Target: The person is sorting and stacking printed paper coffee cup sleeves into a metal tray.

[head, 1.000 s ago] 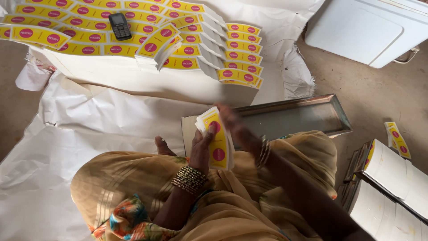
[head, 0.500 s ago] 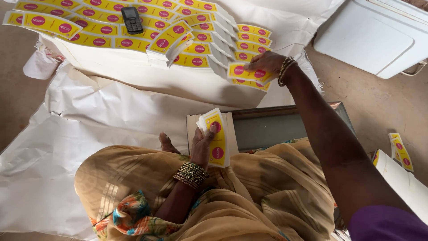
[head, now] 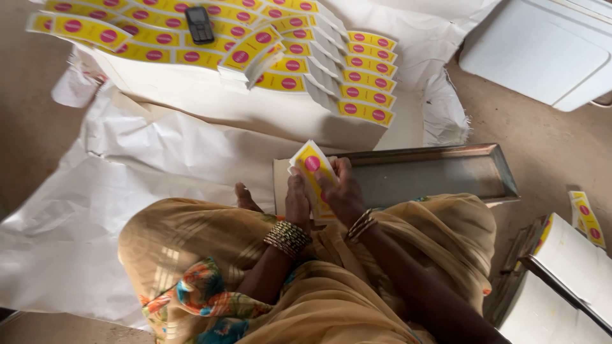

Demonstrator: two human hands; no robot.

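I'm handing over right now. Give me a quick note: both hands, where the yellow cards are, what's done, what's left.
Left hand and right hand together grip one small stack of yellow cards over the lap, in front of the metal tray.
Done: rows of yellow cards lie overlapped on the white paper, with a phone on top.
Left: the held stack; loose cards at far right.

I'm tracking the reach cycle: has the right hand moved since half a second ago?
Yes. The right hand has come back from the far rows of yellow labels to the small yellow label stack at the metal tray, where the left hand holds it.
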